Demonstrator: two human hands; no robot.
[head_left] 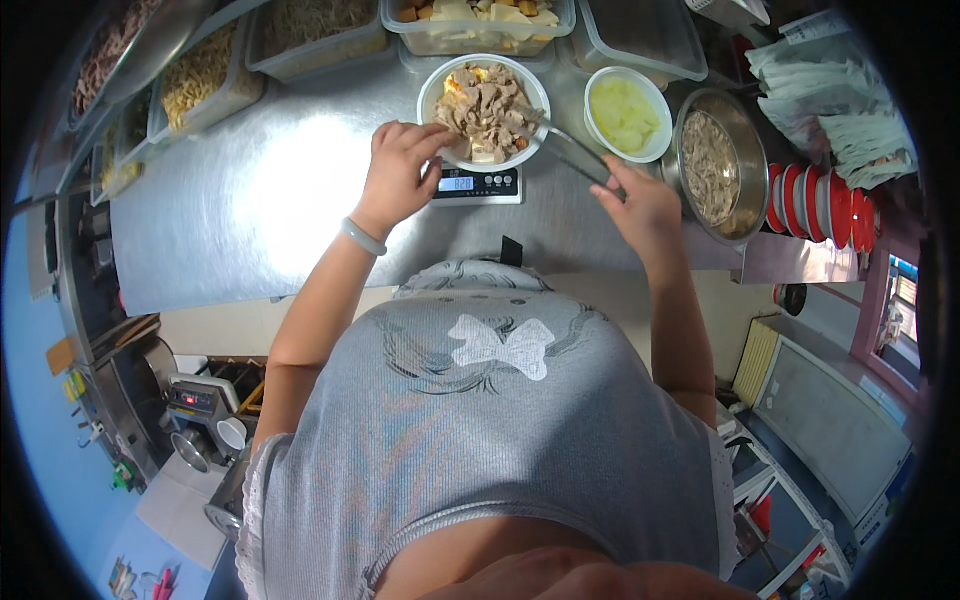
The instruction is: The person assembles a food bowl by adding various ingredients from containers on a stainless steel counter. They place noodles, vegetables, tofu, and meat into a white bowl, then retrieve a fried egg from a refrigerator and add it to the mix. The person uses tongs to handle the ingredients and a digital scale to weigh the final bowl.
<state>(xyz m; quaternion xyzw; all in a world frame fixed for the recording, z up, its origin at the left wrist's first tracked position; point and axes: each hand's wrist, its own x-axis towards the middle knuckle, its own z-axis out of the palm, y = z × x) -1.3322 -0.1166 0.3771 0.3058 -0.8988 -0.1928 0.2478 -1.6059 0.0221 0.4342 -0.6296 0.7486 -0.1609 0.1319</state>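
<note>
A round white bowl [426,85] of sliced cooked meat [485,103], with pale pieces under it, rests on a digital kitchen scale [508,190]. Metal tongs [572,148] are held in my right hand [642,208], their tips at the meat on the bowl's right side. My left hand [400,172] is at the bowl's lower left rim, fingertips reaching over the edge and the thumb apart. Whether those fingertips touch the meat is hard to make out. Right of the bowl stands a white tub [598,136] of pale green slices in liquid.
A steel bowl [757,200] of sliced meat stands at the right, beside stacked red-and-white items [815,205] and plastic bags [830,110]. Several clear food containers [480,42] line the back of the steel counter [230,230]. A metal tray [150,45] is at far left.
</note>
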